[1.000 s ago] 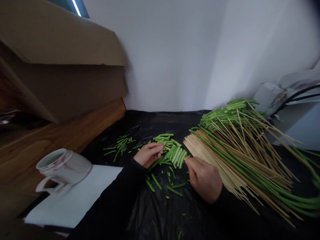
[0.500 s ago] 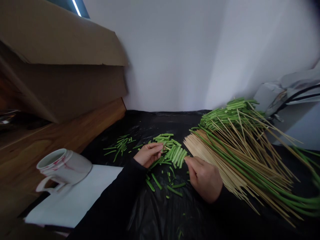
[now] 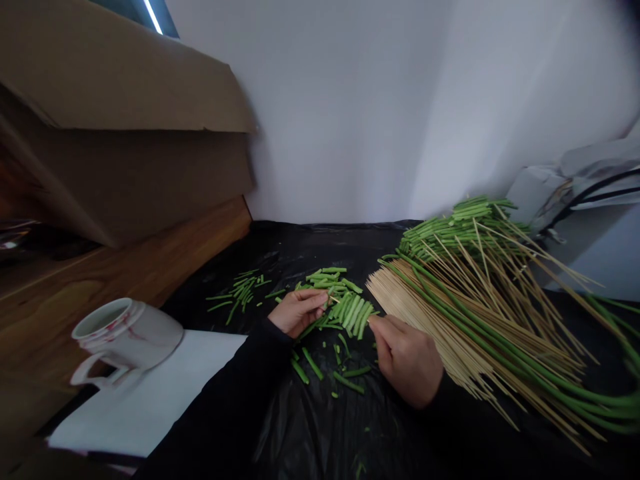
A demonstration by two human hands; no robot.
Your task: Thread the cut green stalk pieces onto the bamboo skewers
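Observation:
My right hand (image 3: 409, 360) is closed around the near end of a bamboo skewer, whose shaft is mostly covered. Threaded side by side along it is a row of cut green bean pieces (image 3: 354, 313). At the skewer's bare tip, my left hand (image 3: 303, 311) pinches a short green bean piece (image 3: 329, 297) between thumb and fingertips. Whether the tip has entered this piece, I cannot tell. Just behind the hands lies a small heap of cut bean pieces (image 3: 333, 271). Several loose pieces (image 3: 349, 382) are scattered in front of them.
Bamboo skewers (image 3: 430, 320) are spread at the right, with long uncut beans (image 3: 490, 353) across them. Behind is a pile of filled skewers (image 3: 450, 233). At the left are a stained white mug (image 3: 135, 333), white paper (image 3: 170, 380) and a cardboard box (image 3: 150, 173). Black plastic (image 3: 300, 433) covers the surface.
Very little differs. The row of beans on the skewer has shifted slightly, and my left hand stays at the tip with its bean piece.

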